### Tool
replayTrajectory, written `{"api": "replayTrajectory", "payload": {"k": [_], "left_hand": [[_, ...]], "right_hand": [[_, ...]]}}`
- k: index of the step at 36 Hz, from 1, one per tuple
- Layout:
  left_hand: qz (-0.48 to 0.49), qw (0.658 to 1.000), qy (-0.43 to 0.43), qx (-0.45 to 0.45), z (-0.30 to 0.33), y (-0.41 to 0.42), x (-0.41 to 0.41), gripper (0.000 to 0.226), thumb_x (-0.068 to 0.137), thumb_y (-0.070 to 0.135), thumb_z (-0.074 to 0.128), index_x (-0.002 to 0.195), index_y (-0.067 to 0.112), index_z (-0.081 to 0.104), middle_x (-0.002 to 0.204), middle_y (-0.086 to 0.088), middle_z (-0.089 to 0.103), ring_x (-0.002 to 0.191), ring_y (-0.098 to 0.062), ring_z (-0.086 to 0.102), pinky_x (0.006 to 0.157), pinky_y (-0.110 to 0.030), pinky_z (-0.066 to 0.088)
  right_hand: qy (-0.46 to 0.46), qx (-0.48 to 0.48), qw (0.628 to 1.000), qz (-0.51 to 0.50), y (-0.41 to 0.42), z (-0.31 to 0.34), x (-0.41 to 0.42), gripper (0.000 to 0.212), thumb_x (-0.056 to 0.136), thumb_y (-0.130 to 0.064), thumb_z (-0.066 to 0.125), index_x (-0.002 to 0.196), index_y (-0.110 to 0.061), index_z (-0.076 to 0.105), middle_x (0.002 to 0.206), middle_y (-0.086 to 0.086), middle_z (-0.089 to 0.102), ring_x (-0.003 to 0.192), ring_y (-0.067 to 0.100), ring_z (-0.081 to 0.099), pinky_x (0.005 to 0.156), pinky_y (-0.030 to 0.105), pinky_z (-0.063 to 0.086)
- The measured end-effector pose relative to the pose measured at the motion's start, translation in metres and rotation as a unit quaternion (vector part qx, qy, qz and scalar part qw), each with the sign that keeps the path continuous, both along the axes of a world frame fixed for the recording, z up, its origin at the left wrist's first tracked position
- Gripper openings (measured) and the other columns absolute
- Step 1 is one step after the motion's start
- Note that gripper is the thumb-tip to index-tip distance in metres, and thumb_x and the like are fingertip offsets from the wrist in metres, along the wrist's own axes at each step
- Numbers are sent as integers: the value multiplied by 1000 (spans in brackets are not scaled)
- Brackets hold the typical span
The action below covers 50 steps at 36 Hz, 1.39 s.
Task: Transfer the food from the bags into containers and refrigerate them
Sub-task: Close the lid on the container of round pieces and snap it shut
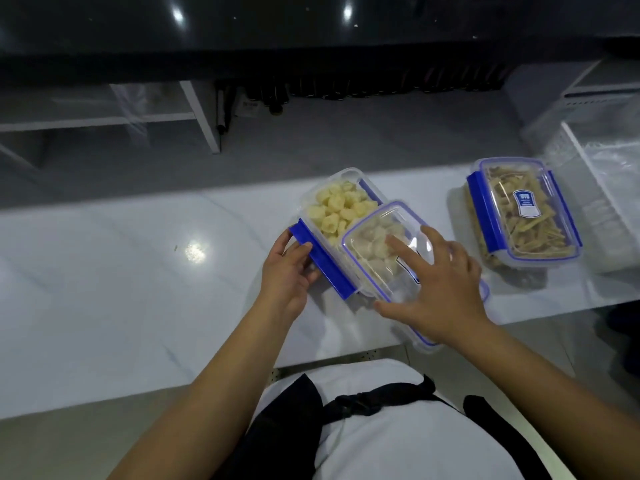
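Step in hand: lidding the container [341, 206] of pale food on the table [104, 271]. Left hand [289, 271] grips its blue side clip [320, 259]; right hand [438, 282] lies flat, fingers [398, 245] spread, on the skewed lid [377, 251]. Next: square lid under the fingers, snap clips.

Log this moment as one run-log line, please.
step: lidding | left hand: holds blue clip | right hand: flat on lid, askew over container | second container: closed
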<state>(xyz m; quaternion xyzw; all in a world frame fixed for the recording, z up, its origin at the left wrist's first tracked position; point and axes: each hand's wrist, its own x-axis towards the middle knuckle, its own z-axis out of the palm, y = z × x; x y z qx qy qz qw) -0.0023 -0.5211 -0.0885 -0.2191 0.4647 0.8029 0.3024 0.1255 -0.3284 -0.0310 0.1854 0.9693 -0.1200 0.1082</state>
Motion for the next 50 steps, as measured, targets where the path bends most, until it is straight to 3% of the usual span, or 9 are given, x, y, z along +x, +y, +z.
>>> {"api": "replayTrajectory", "payload": {"k": [7,13,21,29,34,37,42,46,50], "left_hand": [[-4,1000,7,-5,1,-1,2,40,97,11,64,134,25,57,116,-7,74,104,-26,74,77,-40,62],[-36,999,26,-3,5,2,10,36,102,18,53,135,33,58,115,-8,75,98,-25,74,77,-42,62],[-52,997,44,-20,13,5,17,42,101,20,56,134,46,54,114,-5,76,88,-22,76,65,-34,59],[-49,994,78,-60,12,0,23,47,101,17,60,142,38,51,119,-5,73,101,-31,74,73,-41,61],[-40,988,101,-113,14,-10,19,46,98,20,64,140,35,55,111,-1,76,90,-19,76,66,-34,62],[-104,965,152,-186,20,-12,18,49,91,24,73,130,49,56,111,15,72,87,-5,74,59,-26,60],[-206,897,244,-307,20,-10,25,64,86,25,77,135,52,45,112,32,60,105,-13,68,80,-44,63],[-204,897,235,-315,22,-9,24,68,89,23,75,144,47,42,113,32,58,109,-14,66,79,-43,64],[-175,928,185,-273,22,-11,25,71,89,17,77,142,50,45,112,32,57,92,-5,67,54,-26,58]], "right_hand": [[48,-31,998,-11,0,11,7,105,57,-95,41,151,-54,19,164,-2,10,147,39,15,114,59,20],[97,-3,995,-21,-19,-1,-57,104,59,-94,41,151,-51,18,163,0,10,141,41,22,112,59,24],[18,49,998,20,-30,-41,-95,101,62,-99,23,149,-56,-3,167,-4,0,136,44,15,103,60,17],[-22,42,995,83,-24,-28,-73,87,75,-91,-1,152,-51,-8,168,-2,-6,144,44,11,110,61,23],[-68,4,990,125,-27,-15,-44,70,92,-71,19,153,-49,-6,168,-1,-10,150,44,2,116,58,21],[-80,-17,988,134,-32,-5,-34,65,96,-62,26,155,-48,1,168,0,-8,151,44,4,118,56,19],[-117,-25,982,145,-36,4,-27,71,93,-49,33,156,-46,0,168,3,-11,149,47,5,121,52,18],[-134,-31,979,148,-35,10,-27,73,95,-47,39,156,-46,-1,168,2,-13,150,47,3,120,52,21],[-69,-115,983,127,-26,17,-29,71,87,-54,45,153,-49,19,168,-5,8,148,35,24,114,47,34]]}}
